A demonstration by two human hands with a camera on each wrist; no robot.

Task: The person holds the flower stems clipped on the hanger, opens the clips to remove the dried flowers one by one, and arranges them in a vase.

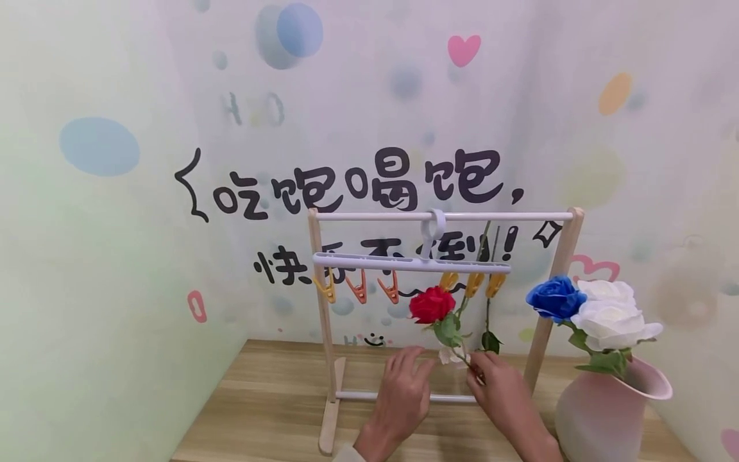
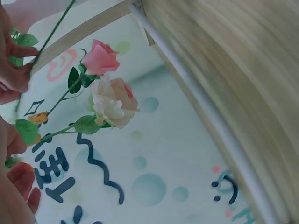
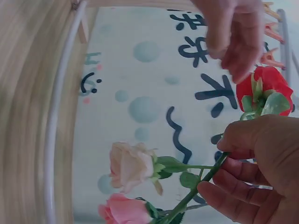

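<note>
My right hand [image 1: 502,394] pinches the green stem [image 3: 205,179] of a red rose [image 1: 432,305] between thumb and fingers. The bloom stands upward, just below the hanger's middle. To its left, my left hand [image 1: 402,388] is apart from the rose, fingers loosely bent and holding nothing. A white hanger [image 1: 369,260] hangs from the rack's top bar, with several clips along its underside. A cream rose [image 2: 114,100] and a pink rose [image 2: 101,57] hang bloom-down from yellow clips [image 1: 475,285] on the right side. In the head view the pink bloom is hidden.
A wooden rack [image 1: 326,333] with white bars stands on the wood-grain table [image 1: 260,391]. On the hanger's left side are orange clips [image 1: 358,287] and a yellow one. At right, a pale pink vase [image 1: 600,410] holds a blue rose [image 1: 556,299] and white roses [image 1: 614,324].
</note>
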